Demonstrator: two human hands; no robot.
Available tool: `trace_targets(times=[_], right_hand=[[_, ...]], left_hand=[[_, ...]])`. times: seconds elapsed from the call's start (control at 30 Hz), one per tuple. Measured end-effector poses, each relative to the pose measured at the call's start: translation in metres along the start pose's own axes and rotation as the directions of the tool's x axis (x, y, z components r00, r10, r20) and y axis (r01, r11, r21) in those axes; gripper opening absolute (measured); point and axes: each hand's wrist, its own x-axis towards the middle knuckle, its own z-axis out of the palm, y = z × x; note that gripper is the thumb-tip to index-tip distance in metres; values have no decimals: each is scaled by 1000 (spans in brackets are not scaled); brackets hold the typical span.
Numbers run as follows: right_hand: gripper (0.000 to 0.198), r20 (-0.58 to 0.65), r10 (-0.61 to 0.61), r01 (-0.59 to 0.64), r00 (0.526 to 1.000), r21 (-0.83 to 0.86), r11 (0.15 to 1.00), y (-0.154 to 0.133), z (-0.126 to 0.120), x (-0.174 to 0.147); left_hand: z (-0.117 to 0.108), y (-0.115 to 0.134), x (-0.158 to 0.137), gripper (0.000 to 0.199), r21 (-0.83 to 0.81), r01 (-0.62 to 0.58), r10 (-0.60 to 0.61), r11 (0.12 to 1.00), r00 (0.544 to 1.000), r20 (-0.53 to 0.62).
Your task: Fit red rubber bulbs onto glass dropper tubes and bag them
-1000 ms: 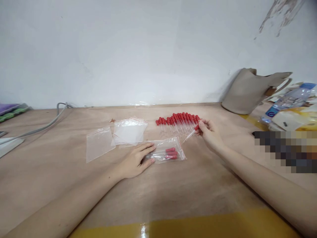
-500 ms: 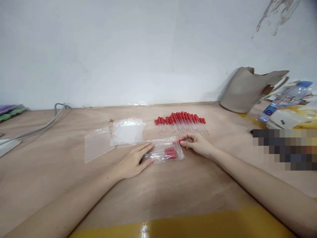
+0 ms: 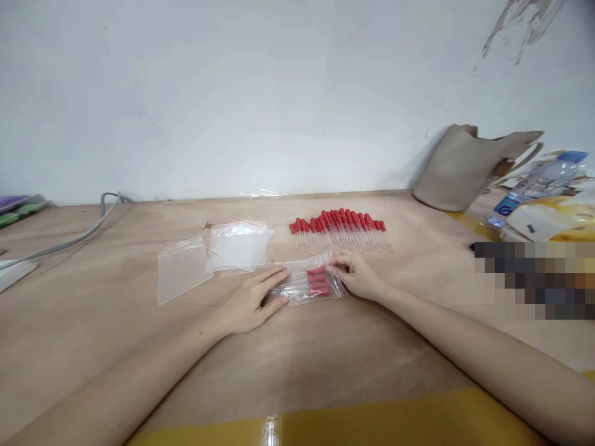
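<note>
A clear zip bag [image 3: 294,286] lies flat on the table with several red-bulbed droppers [image 3: 318,287] side by side in it, their bulbs near the right-hand mouth. Resting across the bag's left end, my left hand [image 3: 253,301] is open, fingers stretched out. My right hand [image 3: 356,275] is at the mouth, thumb and fingers pinched together close to the topmost bulb. Whether they grip the bag's edge or the bulb's end is hidden. Behind the bag lies a row of more red-bulbed droppers [image 3: 346,226], tips toward me.
Left of the hands lie a stack of flat zip bags [image 3: 242,244] and a single bag [image 3: 183,269]. A grey cable [image 3: 88,232] runs along the left. At the back right stand a beige container [image 3: 449,173] and a plastic bottle [image 3: 534,186]. Yellow tape [image 3: 353,418] crosses the front.
My right hand has moved left to the bag's mouth, and the dropper it held has slid inside beside the others. My left hand stays on the bag.
</note>
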Motion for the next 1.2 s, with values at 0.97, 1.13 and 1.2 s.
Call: trace_targets(times=[0.97, 1.13, 1.2], right_hand=[[18, -288, 113, -254, 951, -518, 817, 4, -47, 127], [11, -345, 139, -95, 928, 142, 985, -4, -73, 85], [14, -437, 189, -42, 879, 324, 945, -2, -73, 62]], left_hand=[[3, -4, -2, 46, -63, -33, 30, 997, 998, -53], [3, -3, -1, 45, -56, -34, 31, 998, 998, -58], [3, -3, 0, 44, -49, -31, 29, 998, 998, -55]])
